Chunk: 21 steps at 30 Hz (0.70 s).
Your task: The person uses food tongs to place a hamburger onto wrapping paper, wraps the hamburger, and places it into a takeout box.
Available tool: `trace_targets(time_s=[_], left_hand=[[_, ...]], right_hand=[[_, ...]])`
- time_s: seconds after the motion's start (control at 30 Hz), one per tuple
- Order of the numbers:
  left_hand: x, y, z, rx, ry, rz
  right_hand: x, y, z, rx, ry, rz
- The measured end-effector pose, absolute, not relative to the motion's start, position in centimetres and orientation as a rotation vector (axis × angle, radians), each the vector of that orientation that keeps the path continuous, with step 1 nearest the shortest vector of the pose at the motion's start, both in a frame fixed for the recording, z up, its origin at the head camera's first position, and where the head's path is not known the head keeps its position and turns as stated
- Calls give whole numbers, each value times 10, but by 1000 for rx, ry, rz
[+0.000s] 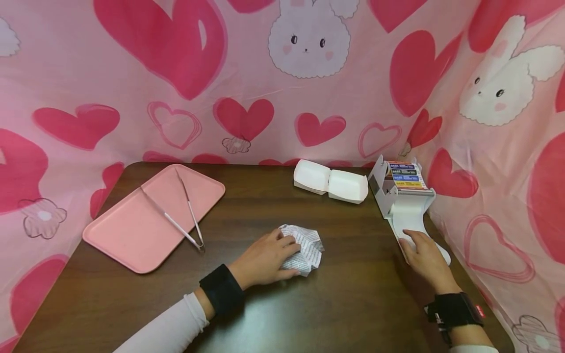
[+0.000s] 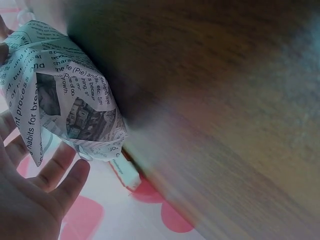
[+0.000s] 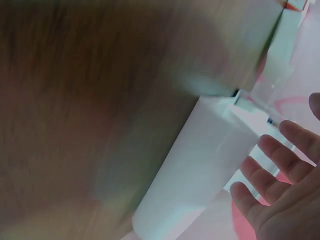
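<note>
My left hand (image 1: 265, 257) grips a crumpled bundle of newsprint-patterned wrapping paper (image 1: 312, 247) on the middle of the table. In the left wrist view, printed text and small pictures show on the paper (image 2: 75, 95), with my fingers around its near side. What is inside the paper is hidden. At the right, my right hand (image 1: 425, 257) hovers over a white strip (image 1: 406, 220) hanging from a label dispenser (image 1: 383, 186). Its fingers are spread and nearly straight in the right wrist view, beside the curved white strip (image 3: 195, 160). Colored printed labels (image 1: 405, 175) lie across the dispenser's top.
An opened white takeout box (image 1: 348, 186) stands at the back of the brown table (image 1: 247, 196). On the left is a pink tray (image 1: 128, 235), with metal tongs (image 1: 169, 219) lying across it and over its edge. A heart-patterned cloth (image 1: 273, 93) hangs behind and along the sides.
</note>
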<state>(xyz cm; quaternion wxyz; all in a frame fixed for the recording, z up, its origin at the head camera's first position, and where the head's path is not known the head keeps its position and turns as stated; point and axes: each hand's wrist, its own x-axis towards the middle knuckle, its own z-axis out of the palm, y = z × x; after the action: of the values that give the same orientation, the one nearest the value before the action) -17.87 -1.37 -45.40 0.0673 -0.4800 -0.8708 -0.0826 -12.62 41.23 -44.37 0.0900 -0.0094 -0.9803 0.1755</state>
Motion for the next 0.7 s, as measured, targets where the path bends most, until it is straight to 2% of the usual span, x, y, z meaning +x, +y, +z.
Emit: trace_targets(time_s=[0.7], left_hand=[[-176,-15,-454,-1441,-2607,-256]], right_hand=[[-149,466,-436,-292,-3112,484]])
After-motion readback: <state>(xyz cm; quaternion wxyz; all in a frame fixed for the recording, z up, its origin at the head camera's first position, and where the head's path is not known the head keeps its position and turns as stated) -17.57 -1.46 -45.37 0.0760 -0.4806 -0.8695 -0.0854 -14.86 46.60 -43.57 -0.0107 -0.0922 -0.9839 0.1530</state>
